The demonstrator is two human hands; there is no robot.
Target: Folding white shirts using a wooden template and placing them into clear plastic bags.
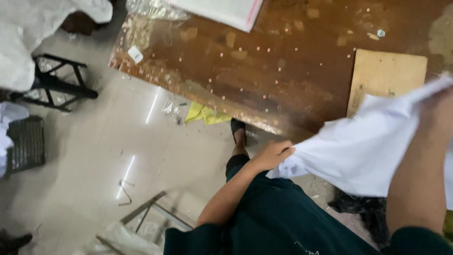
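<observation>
- The brown table [264, 71] takes up the upper frame; a bare plywood board [387, 75] lies on its right part, and a white flat packet [222, 12] sits at its far edge.
- I see the white cloth [358, 146] held up in the air between both hands, off the table's near edge and above my lap.
- My right hand [436, 113] is up high at the cloth's top corner; its fingers blur, so I cannot tell how they close.
- My left hand [273, 153] pinches the lower corner, clenched on it.
- I judge this as spreading the cloth; next calls for an even pull and a flat landing spot.
- A yellow scrap [205, 114] lies on the floor.
</observation>
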